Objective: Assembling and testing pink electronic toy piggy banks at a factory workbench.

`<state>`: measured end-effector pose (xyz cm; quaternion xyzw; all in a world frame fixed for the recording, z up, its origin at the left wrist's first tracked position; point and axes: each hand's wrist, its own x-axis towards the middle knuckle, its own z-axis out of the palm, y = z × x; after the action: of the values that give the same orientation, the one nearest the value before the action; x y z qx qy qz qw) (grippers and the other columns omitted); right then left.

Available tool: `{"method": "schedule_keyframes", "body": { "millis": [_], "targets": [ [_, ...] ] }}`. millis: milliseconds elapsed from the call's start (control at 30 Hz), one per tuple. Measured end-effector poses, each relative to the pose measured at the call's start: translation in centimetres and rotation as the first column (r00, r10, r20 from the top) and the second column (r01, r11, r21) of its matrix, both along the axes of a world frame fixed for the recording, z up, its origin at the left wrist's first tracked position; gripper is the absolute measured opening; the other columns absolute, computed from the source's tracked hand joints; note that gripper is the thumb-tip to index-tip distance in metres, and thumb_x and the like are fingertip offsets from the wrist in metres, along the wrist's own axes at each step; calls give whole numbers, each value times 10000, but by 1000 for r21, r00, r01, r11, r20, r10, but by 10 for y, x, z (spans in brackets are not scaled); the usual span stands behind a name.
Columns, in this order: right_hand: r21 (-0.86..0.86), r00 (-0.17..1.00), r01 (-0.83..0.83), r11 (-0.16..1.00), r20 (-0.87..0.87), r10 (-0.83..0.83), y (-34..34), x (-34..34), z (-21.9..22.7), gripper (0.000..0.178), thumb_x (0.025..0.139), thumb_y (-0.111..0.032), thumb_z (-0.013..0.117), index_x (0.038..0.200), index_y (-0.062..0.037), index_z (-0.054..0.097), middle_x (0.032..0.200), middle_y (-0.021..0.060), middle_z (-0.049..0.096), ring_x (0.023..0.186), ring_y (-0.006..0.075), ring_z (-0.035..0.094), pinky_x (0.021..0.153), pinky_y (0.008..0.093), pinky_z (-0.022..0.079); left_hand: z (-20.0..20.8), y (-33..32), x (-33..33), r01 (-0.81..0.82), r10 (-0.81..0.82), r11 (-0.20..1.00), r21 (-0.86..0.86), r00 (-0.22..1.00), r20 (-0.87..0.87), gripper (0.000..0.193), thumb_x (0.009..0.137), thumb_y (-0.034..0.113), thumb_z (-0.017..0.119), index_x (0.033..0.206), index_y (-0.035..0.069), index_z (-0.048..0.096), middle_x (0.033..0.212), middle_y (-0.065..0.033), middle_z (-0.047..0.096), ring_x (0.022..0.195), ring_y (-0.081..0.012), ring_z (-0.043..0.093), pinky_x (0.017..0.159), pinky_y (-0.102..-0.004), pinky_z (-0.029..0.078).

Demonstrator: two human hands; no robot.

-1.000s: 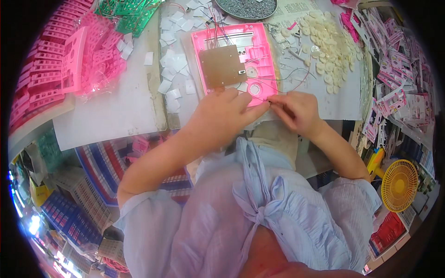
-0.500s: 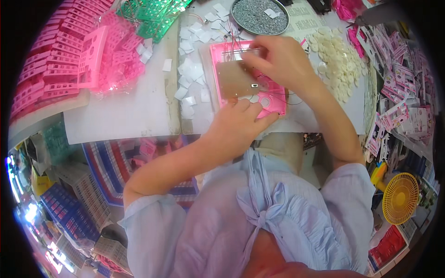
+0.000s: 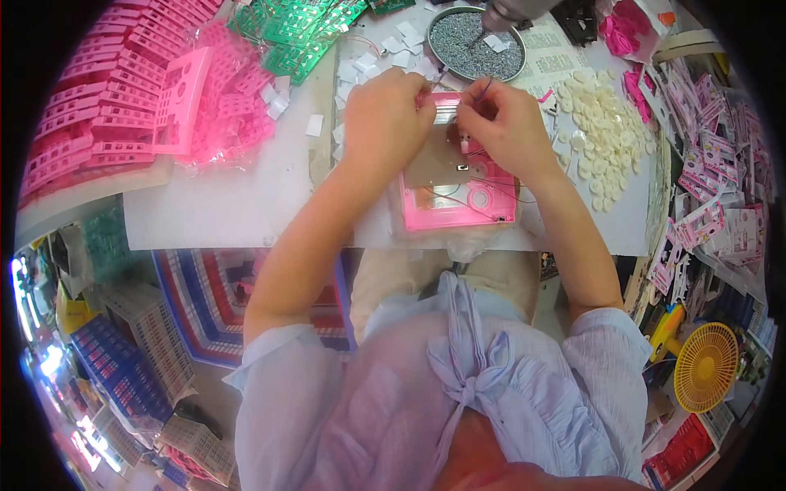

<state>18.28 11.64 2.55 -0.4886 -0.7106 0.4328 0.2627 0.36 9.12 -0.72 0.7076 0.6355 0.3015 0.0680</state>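
Note:
A pink plastic case (image 3: 442, 219) lies in front of me at the table's near side, with a brown flat board (image 3: 431, 168) set in it. Thin wires run across its lower part. Over the upper left corner of the case is my left hand (image 3: 388, 119), its fingers curled together; what they hold is hidden. My right hand (image 3: 509, 131) is above the upper right part, thumb and finger pinched around thin dark wires (image 3: 485, 88) that stick up past the fingertips.
Beyond the case stands a round tray (image 3: 477, 47) of small metal screws, a grey tool (image 3: 516, 10) above it. Cream discs (image 3: 602, 135) lie right, green circuit boards (image 3: 307, 33) far left, pink casings (image 3: 123, 90) left. White paper squares (image 3: 314, 125) are scattered about. A yellow fan (image 3: 706, 367) stands lower right.
My left hand has moved up from the board's lower edge to the case's upper left corner. My right hand has drawn back to the right and now pinches wires. The grey tool has come into view.

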Motion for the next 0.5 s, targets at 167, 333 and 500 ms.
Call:
{"method": "schedule_keyframes", "body": {
  "millis": [167,333,500],
  "targets": [
    [605,882,-471,642,340,326,-18,-1,-17,187,782,-152,722,967,-125,717,1015,36,708,999,269,660,803,373,562,-1,10,-3,67,-60,997,-26,978,200,139,821,179,728,922,89,759,847,-91,663,739,-259,663,678,-356,528],
    [613,816,-561,556,296,497,-1,29,5,330,763,-129,753,1088,-119,701,1169,46,655,1140,295,582,889,404,534,7,14,-13,316,-331,942,109,929,166,131,813,139,755,931,81,763,848,-78,675,753,-253,654,665,-354,513],
    [652,968,-227,723,233,94,9,33,3,210,801,-116,745,1004,-82,707,945,74,688,938,298,623,819,413,527,9,9,-9,362,-384,903,231,921,59,113,817,147,759,909,82,765,886,-62,717,768,-248,658,671,-362,513]
  ]
}}
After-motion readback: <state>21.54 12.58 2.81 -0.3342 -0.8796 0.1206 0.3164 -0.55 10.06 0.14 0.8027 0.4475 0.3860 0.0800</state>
